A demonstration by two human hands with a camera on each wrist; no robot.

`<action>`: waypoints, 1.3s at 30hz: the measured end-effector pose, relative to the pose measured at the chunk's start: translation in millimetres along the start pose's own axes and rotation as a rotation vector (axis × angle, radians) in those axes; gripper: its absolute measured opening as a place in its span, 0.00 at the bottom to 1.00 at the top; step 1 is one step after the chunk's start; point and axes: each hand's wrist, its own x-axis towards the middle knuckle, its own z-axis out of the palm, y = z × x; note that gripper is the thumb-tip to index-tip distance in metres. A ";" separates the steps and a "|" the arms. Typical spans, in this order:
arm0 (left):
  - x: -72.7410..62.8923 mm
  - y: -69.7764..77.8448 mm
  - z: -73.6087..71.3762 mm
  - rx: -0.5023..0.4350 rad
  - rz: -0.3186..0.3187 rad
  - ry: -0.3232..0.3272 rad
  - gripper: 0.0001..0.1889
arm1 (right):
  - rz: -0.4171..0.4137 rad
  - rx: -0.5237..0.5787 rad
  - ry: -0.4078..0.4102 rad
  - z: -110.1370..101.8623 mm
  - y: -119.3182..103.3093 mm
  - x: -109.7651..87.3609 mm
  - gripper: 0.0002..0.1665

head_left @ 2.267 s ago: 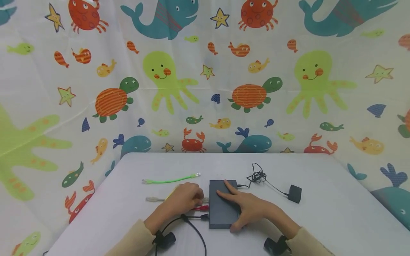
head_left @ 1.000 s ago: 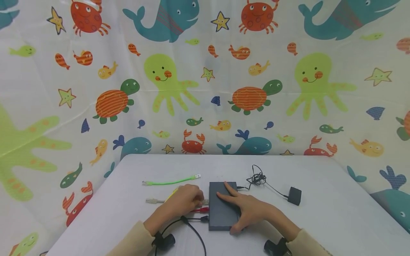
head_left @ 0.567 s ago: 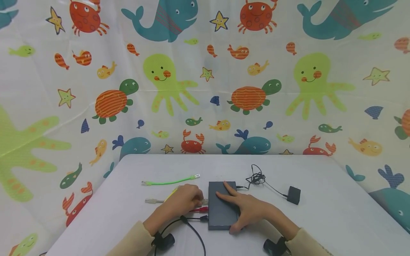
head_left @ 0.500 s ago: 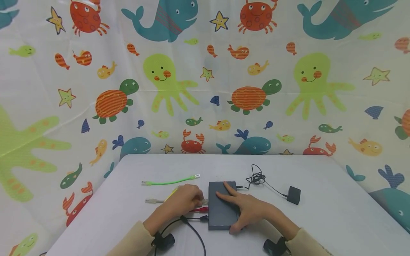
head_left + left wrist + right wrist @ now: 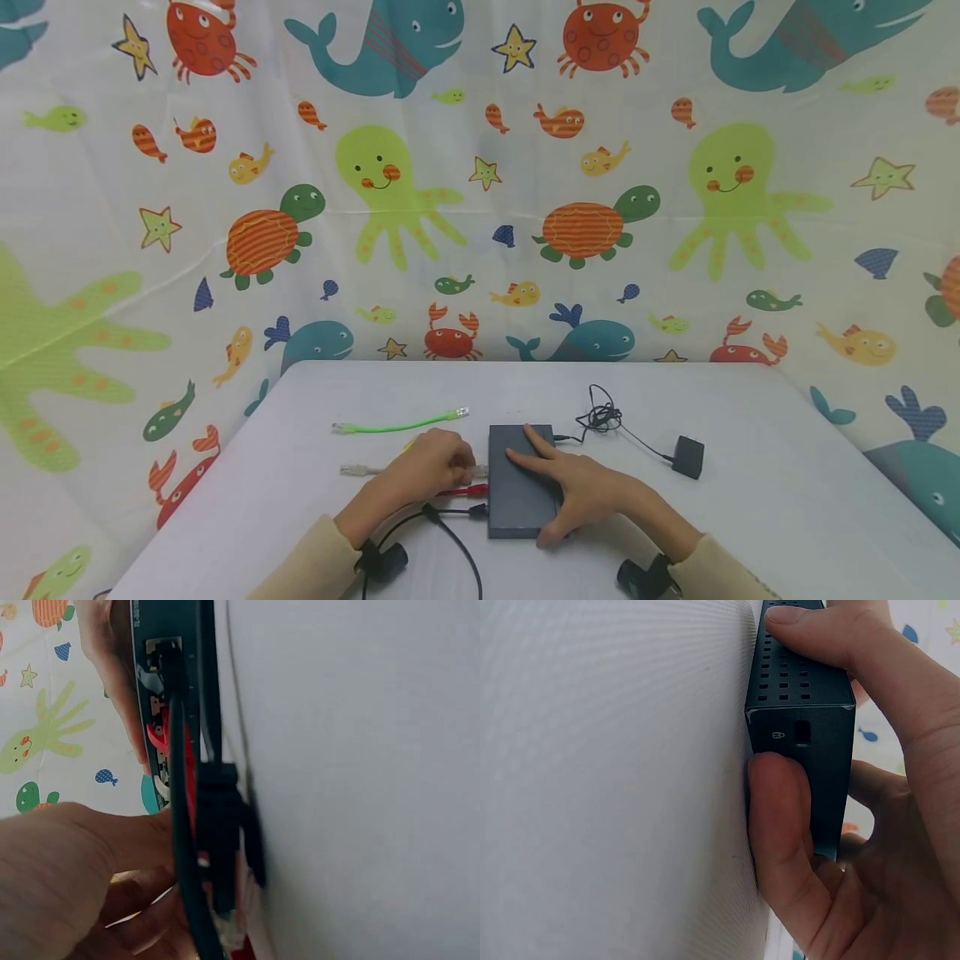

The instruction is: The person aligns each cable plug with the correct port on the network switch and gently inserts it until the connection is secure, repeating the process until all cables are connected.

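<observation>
A dark network switch [image 5: 512,504] lies flat on the white table in the head view. Black [image 5: 477,511] and red [image 5: 477,491] cable plugs sit at its left side. Just above them is a grey Ethernet cable's plug [image 5: 481,472], also against that side. My left hand [image 5: 429,463] pinches the grey cable close to the switch; the fingertips are partly hidden. My right hand [image 5: 588,485] grips the switch from the right, with fingers spread over its top. In the right wrist view, digits press the switch's [image 5: 826,761] end face and vented side.
A green Ethernet cable [image 5: 401,427] lies behind the left hand. Part of a yellow cable [image 5: 408,445] shows by the knuckles. To the right are a coiled black cord [image 5: 602,415] and its power adapter [image 5: 688,457]. A black cable [image 5: 457,537] runs toward the front edge.
My left hand has risen very slightly, so more of the red cable shows beneath it. The right hand and the switch stay in place.
</observation>
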 end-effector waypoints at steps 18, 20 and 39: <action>2.5 4.3 0.6 0.120 0.001 -0.008 0.06 | 0.005 0.001 -0.001 -0.7 2.2 1.0 0.63; 2.4 3.5 0.9 0.117 -0.005 -0.006 0.06 | 0.006 -0.001 -0.002 -0.5 2.1 1.1 0.63; 2.6 3.2 1.4 0.130 0.026 -0.003 0.06 | 0.019 0.012 -0.004 1.1 4.1 1.6 0.64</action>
